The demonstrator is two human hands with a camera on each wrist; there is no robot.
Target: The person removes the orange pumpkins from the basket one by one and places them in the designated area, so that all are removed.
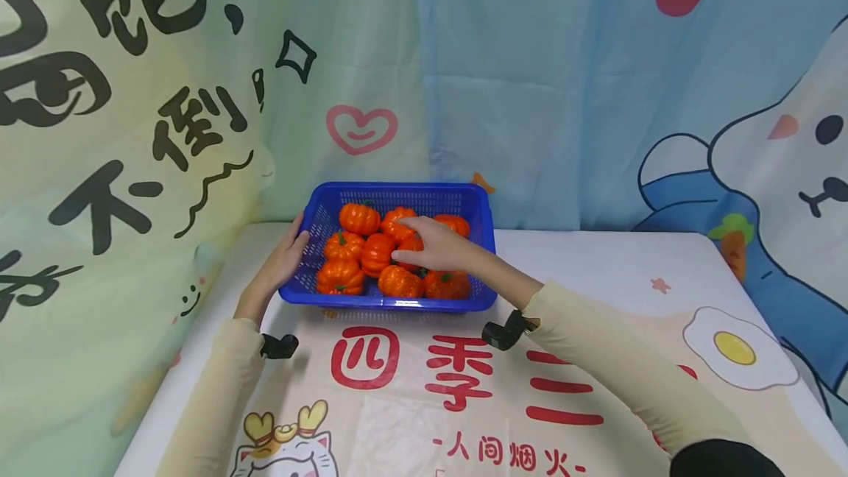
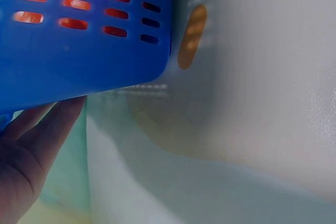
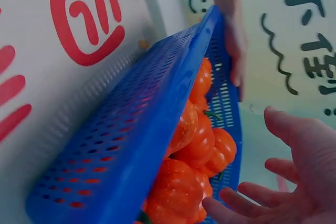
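Note:
A blue plastic basket [image 1: 387,303] with slotted walls holds several small ribbed orange pumpkins [image 1: 376,255] with green stems. My left hand [image 1: 283,260] rests against the basket's left side, its fingers extended along the wall. In the left wrist view the left fingers [image 2: 55,124] touch the basket's outer wall [image 2: 94,72]. My right hand [image 1: 433,243] reaches over the right part of the basket, above the pumpkins. In the right wrist view the right hand [image 3: 302,177] has its fingers spread, with nothing held, close to the pumpkins [image 3: 176,190].
The basket stands near the back of a table whose cover [image 1: 397,418] bears red characters and cartoon prints. Printed curtains [image 1: 503,94] hang right behind and to the left. Black wrist mounts [image 1: 506,331] sit on both forearms.

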